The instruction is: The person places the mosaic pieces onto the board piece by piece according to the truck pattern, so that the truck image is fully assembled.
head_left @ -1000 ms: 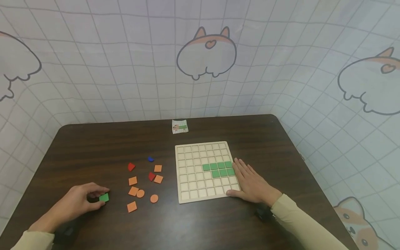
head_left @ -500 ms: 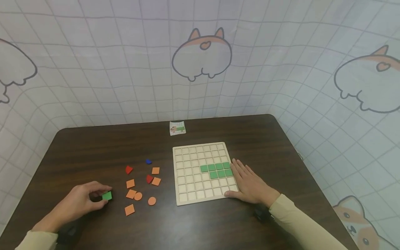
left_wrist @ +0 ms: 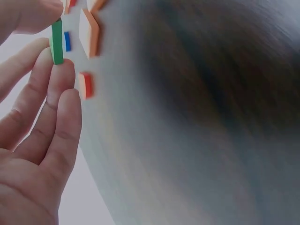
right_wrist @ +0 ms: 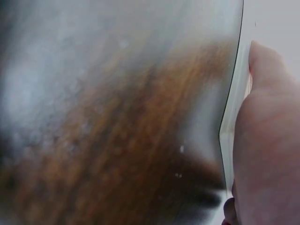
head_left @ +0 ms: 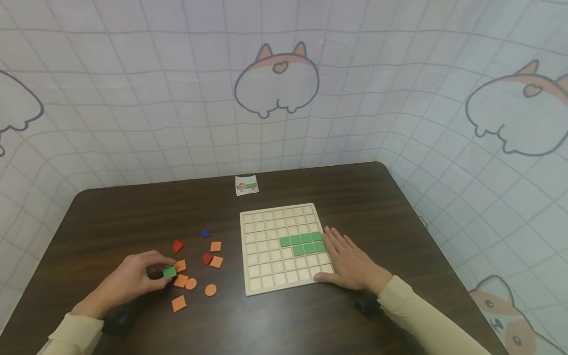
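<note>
Between the thumb and fingertips of my left hand [head_left: 133, 276] is a green square tile [head_left: 169, 271], pinched at its edges. The left wrist view shows that green tile [left_wrist: 56, 42] edge-on, between thumb and fingers. In the head view it overlaps an orange square tile [head_left: 180, 266] at the left of the loose pieces. My right hand [head_left: 352, 264] lies with straight fingers along the right edge of the pale grid board [head_left: 259, 271], its thumb on the near right corner. Several green tiles [head_left: 306, 238] fill two rows at the board's right side.
Loose orange squares [head_left: 179, 303], orange discs [head_left: 210, 290], red pieces [head_left: 178, 246] and a blue piece [head_left: 205, 233] lie on the dark table [head_left: 275, 325] left of the board. A small printed card [head_left: 246, 185] lies near the far edge. A patterned curtain [head_left: 186, 98] hangs behind.
My left hand has moved right with the green tile, up to the loose orange pieces. My right hand stays at the board's edge. The head view has shifted slightly.
</note>
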### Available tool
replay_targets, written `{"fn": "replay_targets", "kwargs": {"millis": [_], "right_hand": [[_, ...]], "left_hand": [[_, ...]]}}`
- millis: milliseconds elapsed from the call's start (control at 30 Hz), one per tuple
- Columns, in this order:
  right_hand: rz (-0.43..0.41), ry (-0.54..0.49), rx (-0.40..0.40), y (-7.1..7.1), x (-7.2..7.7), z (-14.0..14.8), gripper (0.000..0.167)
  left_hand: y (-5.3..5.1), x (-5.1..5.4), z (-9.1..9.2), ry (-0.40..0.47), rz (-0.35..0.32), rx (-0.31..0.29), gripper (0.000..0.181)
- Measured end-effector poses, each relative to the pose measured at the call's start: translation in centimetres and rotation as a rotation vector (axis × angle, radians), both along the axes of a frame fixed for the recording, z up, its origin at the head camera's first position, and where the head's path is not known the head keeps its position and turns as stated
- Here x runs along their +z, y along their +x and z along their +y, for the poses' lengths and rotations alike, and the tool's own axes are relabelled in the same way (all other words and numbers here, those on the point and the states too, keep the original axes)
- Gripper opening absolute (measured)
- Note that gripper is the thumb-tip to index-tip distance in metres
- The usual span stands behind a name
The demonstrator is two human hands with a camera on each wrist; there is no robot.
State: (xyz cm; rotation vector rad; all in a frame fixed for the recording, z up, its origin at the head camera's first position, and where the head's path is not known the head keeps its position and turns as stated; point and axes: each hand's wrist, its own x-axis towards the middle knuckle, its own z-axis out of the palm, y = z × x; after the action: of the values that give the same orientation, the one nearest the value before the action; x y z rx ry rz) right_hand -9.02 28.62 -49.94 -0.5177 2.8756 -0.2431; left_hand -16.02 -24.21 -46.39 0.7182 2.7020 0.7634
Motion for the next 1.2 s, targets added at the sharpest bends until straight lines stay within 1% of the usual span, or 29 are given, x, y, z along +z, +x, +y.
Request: {"fn": "replay_targets", "kwargs": {"millis": [133,267,333,500,600,733,967,1067,1200], "right_hand": [[0.004,0.009,-0.001,0.0,-0.2,0.1,0.111],[-0.003,0.014,-0.009,0.0,-0.2,0.0,0.112],[-0.011,0.014,-0.013,0.0,-0.2,0.0,0.112],[-0.013,0.012,-0.017,0.0,0.0,-0.2,0.113],[-0.007,0.015,-0.015,0.0,0.1,-0.1,0.113],[-0.008,0.022,-0.018,0.1,0.0,-0.1,0.113],[-0.013,0.017,-0.025,0.0,-0.1,0.0,0.114],[-0.016,0.022,-0.023,0.0,-0.2,0.0,0.115],[-0.015,0.025,-0.022,0.0,-0.2,0.0,0.115]], "left_hand": [[-0.4,0.1,1.1,0.011,0.022,-0.023,0.031],[-0.8,0.2,2.1,0.016,0.025,-0.042,0.033],[-0.9,0.3,2.5,0.028,0.025,-0.053,0.033],[-1.3,0.4,3.7,0.064,0.049,-0.088,0.03],[-1.5,0.4,4.6,0.078,0.028,-0.098,0.028],[-1.9,0.4,5.8,0.079,-0.017,-0.106,0.027],[-2.4,0.2,7.9,0.066,-0.042,-0.119,0.032],[-2.5,0.1,8.9,0.072,-0.033,-0.14,0.033],[-2.8,-0.2,10.4,0.082,0.002,-0.169,0.031]]}}
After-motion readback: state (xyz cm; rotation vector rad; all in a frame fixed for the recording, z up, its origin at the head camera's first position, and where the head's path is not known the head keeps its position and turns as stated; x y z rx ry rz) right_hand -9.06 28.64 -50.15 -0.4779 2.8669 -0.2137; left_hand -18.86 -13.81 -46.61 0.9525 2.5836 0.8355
